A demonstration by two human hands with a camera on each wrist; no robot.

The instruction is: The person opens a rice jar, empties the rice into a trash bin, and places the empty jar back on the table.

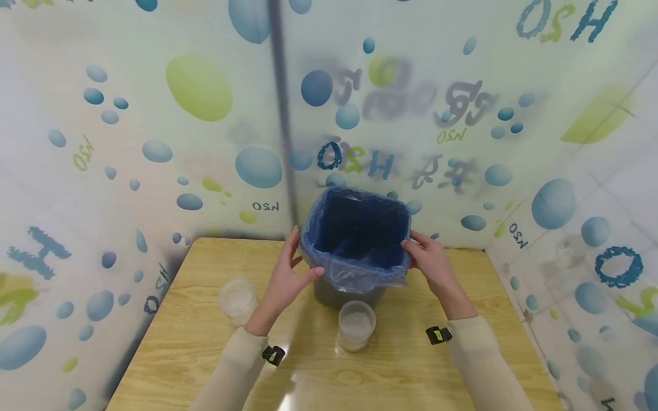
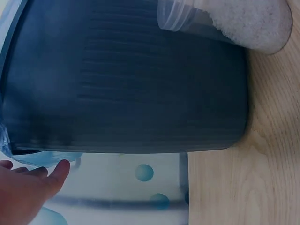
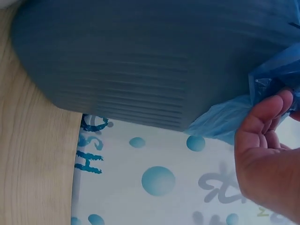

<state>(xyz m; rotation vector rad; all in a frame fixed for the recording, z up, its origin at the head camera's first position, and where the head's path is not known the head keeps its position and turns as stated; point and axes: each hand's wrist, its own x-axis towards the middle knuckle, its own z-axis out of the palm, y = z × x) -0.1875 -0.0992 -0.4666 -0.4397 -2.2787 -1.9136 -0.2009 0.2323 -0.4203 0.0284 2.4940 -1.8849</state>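
Note:
A dark grey-blue trash bin stands upright on the wooden table. A thin blue trash bag lines it, its edge folded over the rim and hanging loosely down the front. At the bin's left side, my left hand has its fingers and thumb spread, fingertips right at the bag's folded edge. My right hand pinches the bag at the right side of the rim; in the right wrist view, its curled fingers gather the blue film.
Close in front of the bin stands a clear plastic jar of white granules. A similar jar sits to the left, beside my left forearm. A patterned curtain with blue and green dots hangs behind the table and along its sides.

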